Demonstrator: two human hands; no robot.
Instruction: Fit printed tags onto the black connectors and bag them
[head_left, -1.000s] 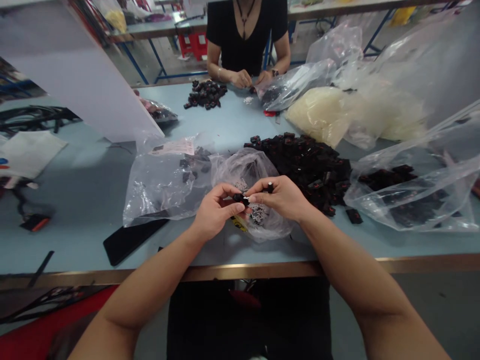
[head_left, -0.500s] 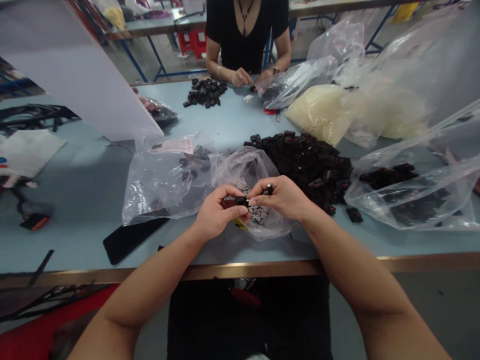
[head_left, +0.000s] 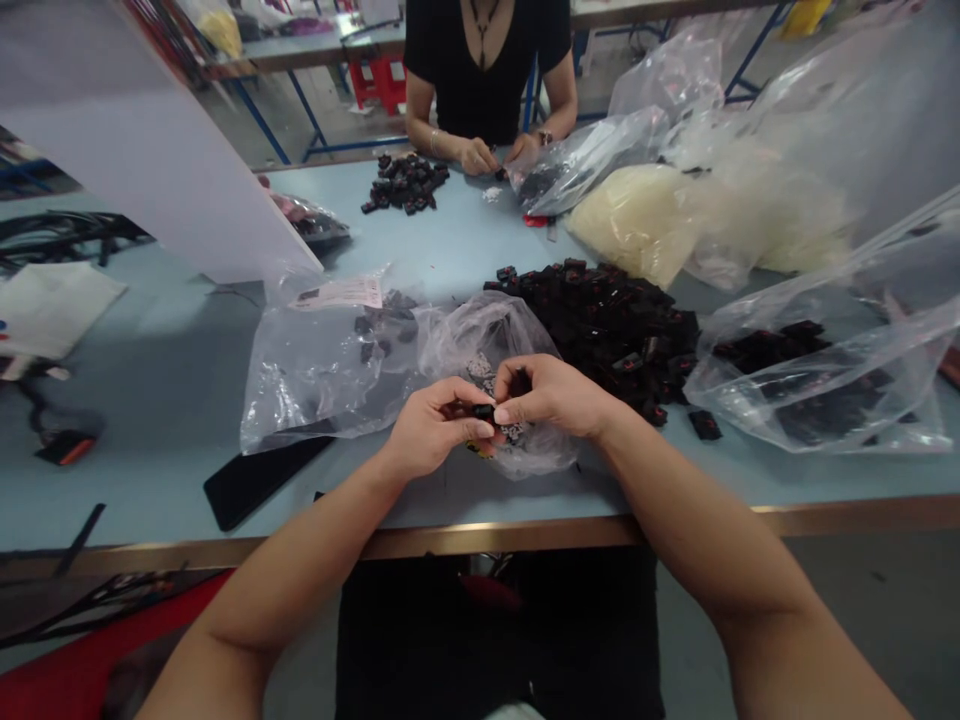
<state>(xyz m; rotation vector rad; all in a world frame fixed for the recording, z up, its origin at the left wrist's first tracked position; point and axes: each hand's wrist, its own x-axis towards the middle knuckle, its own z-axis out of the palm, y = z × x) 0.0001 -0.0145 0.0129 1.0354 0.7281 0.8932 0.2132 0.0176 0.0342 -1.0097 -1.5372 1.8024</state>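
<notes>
My left hand [head_left: 427, 428] pinches a small black plastic part [head_left: 482, 412] between thumb and fingers, over an open clear bag. My right hand [head_left: 551, 395] meets it from the right, thumb and forefinger pressed together against the part's end. Whatever lies between those right fingertips is too small to make out, and a dark shape shows within its curled fingers. Beneath both hands, the clear plastic bag [head_left: 525, 325] contains many tiny whitish pieces [head_left: 478, 365]. Just behind my right hand is a large heap of black plastic parts [head_left: 600, 315], some with red marks.
Clear bags [head_left: 322, 375] lie left, with a black phone-like slab [head_left: 262, 480] beside them. Another bag with black parts [head_left: 817, 390] is right. Across the table, a co-worker's hands [head_left: 480, 157] work near a smaller black pile [head_left: 405, 183]. A white panel [head_left: 165, 150] stands left.
The black stick with a pale end that stood out of my right hand no longer shows plainly. My right fingers have closed in on the part, and the view has shifted slightly.
</notes>
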